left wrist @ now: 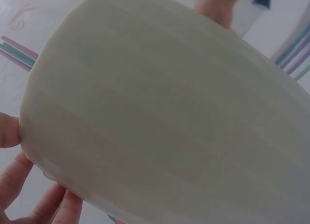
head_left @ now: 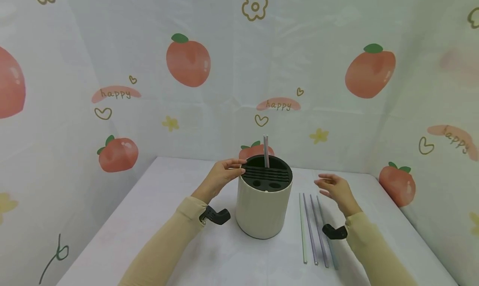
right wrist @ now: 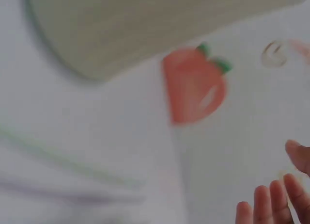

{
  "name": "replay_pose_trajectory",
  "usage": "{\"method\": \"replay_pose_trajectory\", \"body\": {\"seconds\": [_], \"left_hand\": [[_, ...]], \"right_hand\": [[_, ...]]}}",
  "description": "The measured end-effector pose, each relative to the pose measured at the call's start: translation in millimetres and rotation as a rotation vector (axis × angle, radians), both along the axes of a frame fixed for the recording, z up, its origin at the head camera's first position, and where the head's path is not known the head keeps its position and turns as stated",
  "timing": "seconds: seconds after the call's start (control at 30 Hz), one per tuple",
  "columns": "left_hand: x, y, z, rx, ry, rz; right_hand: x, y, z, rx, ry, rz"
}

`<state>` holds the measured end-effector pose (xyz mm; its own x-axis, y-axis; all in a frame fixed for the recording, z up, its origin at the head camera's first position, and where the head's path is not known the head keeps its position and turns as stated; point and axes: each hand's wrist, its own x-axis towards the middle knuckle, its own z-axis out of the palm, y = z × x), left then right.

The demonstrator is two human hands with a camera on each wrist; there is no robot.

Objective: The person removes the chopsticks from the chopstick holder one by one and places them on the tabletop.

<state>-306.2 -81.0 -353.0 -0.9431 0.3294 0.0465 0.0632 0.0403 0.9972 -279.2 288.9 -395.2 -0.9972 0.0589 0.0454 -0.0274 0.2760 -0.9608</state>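
Judging by the light fingertip contact on just one side, could have pushed the holder [head_left: 263,207] askew, or even tipped it, with too hard a shove from the left hand [head_left: 222,178]. Could also have knocked the standing sticks [head_left: 266,151] in the back compartment through a careless brush across the black top [head_left: 266,186]. Risked, probably, scattering the four loose sticks [head_left: 310,228] with a low sweep of the right hand [head_left: 337,192], given such slim shapes on a bare stretch of table [head_left: 209,257].

Had the holder upright between both hands, just left of the loose sticks. Rested the left fingers at the left of the rim, spread and only slightly bent, touching without wrapping round; could not tell how firmly. Held the right hand in the air near the loose sticks' far ends, with relaxed fingers, thumb apart, gripping nothing.
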Motion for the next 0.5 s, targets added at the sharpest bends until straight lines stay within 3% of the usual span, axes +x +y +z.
{"method": "replay_pose_trajectory", "body": {"seconds": [0.2,0.3,0.4,0.5], "left_hand": [[0.7,-0.4,0.5,0.002,0.005,0.0],[0.7,-0.9,-0.1,0.003,0.006,0.0],[-0.4,-0.6,-1.0,0.011,0.0,-0.003],[-1.3,0.1,-1.8,0.019,0.0,-0.007]], "right_hand": [[-3.8,-39.3,53.8,-0.213,0.194,0.056],[-4.4,-63.7,73.0,-0.295,0.284,0.091],[-5.5,-84.7,83.9,-0.306,0.358,0.132],[-7.2,-102.1,88.6,-0.239,0.38,0.161]]}}
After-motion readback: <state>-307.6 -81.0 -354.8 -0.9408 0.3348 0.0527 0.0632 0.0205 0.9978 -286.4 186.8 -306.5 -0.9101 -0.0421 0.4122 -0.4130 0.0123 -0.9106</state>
